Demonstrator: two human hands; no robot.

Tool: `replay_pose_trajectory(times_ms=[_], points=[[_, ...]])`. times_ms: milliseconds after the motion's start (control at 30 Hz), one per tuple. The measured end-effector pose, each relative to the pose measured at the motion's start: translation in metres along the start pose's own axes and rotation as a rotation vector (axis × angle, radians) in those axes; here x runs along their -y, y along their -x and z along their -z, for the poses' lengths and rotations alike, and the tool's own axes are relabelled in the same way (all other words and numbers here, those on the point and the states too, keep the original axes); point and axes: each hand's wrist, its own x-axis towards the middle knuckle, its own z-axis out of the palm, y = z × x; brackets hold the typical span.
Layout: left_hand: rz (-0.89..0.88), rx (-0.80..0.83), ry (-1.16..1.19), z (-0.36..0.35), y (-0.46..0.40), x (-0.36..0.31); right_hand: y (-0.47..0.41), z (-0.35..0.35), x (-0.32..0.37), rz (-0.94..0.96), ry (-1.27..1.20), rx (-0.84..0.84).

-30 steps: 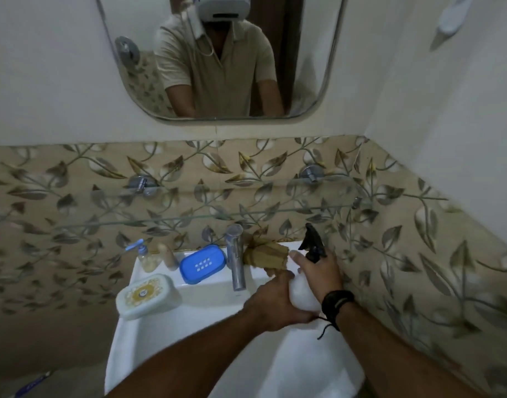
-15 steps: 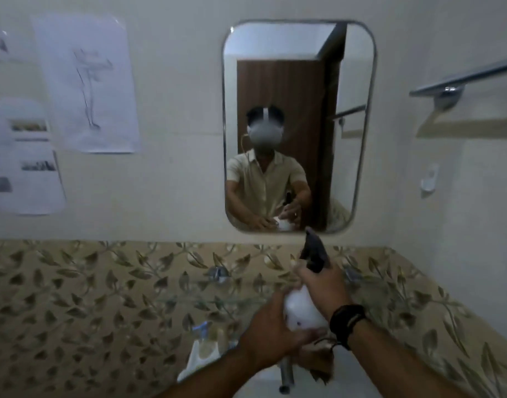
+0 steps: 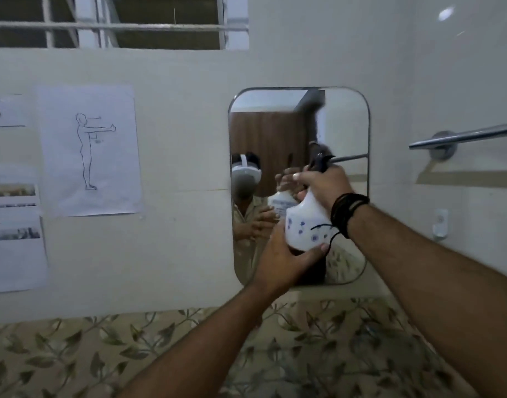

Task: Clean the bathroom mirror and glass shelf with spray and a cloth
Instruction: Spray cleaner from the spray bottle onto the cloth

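A mirror (image 3: 344, 122) with rounded corners is fixed to a pale wall, above a band of leaf-patterned tile (image 3: 74, 354), with a rail (image 3: 470, 135) to its right and paper sheets (image 3: 88, 150) to its left. A white spray bottle (image 3: 305, 222) is held raised in front of the lower half of the glass. Its base is cupped by the left hand (image 3: 286, 262), fingers wrapped closed around it; its neck is gripped shut by the right hand (image 3: 324, 183), just below the dark nozzle (image 3: 318, 156). Whether a finger rests on the trigger cannot be told. No cloth and no glass shelf are seen. The spraying step appears to be in hand: the nozzle would best be aimed squarely at the glass, the bottle kept steady from below, and the mist spread from the top down so that runs can be wiped up.
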Motion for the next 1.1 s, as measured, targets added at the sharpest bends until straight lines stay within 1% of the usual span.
replay_pose_trajectory(times_ms=[67, 100, 133, 167, 233, 267, 300, 333, 367, 400, 467, 533, 600, 667, 733, 800, 867, 900, 1000, 1067, 1100], points=[[-0.006, 0.122, 0.068, 0.004, 0.012, 0.016, 0.01, -0.012, -0.015, -0.041, 0.138, 0.157], [0.028, 0.206, 0.066, 0.006, 0.02, 0.024, 0.015, -0.013, -0.025, -0.055, 0.198, 0.203], [0.099, 0.282, 0.029, 0.006, 0.029, 0.032, 0.019, -0.008, -0.034, -0.069, 0.245, 0.22], [0.196, 0.348, -0.056, 0.006, 0.037, 0.037, 0.021, 0.003, -0.044, -0.091, 0.277, 0.203], [0.368, 0.441, -0.363, 0.002, 0.051, 0.049, 0.021, 0.036, -0.062, -0.13, 0.404, 0.127], [0.389, 0.498, -0.513, -0.001, 0.054, 0.056, 0.022, 0.054, -0.069, -0.143, 0.482, 0.108], [0.382, 0.559, -0.607, -0.005, 0.057, 0.065, 0.026, 0.068, -0.077, -0.168, 0.519, 0.115], [0.382, 0.627, -0.643, -0.01, 0.059, 0.069, 0.032, 0.077, -0.081, -0.199, 0.545, 0.149], [0.443, 0.697, -0.634, -0.015, 0.063, 0.073, 0.041, 0.079, -0.087, -0.228, 0.557, 0.22], [0.542, 0.774, -0.607, -0.021, 0.067, 0.077, 0.052, 0.075, -0.093, -0.247, 0.591, 0.295], [0.723, 0.936, -0.588, -0.029, 0.078, 0.082, 0.077, 0.053, -0.108, -0.247, 0.698, 0.447], [0.842, 1.05, -0.562, -0.03, 0.096, 0.092, 0.098, 0.024, -0.127, -0.234, 0.788, 0.598], [0.982, 1.149, -0.506, -0.023, 0.117, 0.105, 0.115, 0.0, -0.147, -0.27, 0.854, 0.729], [1.107, 1.208, -0.41, -0.01, 0.14, 0.117, 0.131, -0.015, -0.162, -0.355, 0.884, 0.825], [1.173, 1.191, -0.27, 0.001, 0.159, 0.125, 0.142, -0.022, -0.174, -0.415, 0.922, 0.893], [1.206, 1.152, -0.166, 0.005, 0.172, 0.126, 0.149, -0.016, -0.181, -0.435, 0.974, 0.887], [1.169, 1.096, -0.12, 0.001, 0.183, 0.131, 0.151, 0.001, -0.187, -0.435, 1.083, 0.845], [1.131, 1.061, -0.115, -0.004, 0.187, 0.132, 0.148, 0.014, -0.19, -0.466, 1.111, 0.807], [0.99, 0.994, -0.102, -0.018, 0.193, 0.133, 0.139, 0.067, -0.194, -0.593, 1.115, 0.587], [0.9, 0.981, -0.077, -0.032, 0.194, 0.133, 0.137, 0.105, -0.189, -0.608, 1.121, 0.416], [0.866, 0.969, -0.076, -0.039, 0.195, 0.134, 0.138, 0.121, -0.187, -0.608, 1.134, 0.356]])
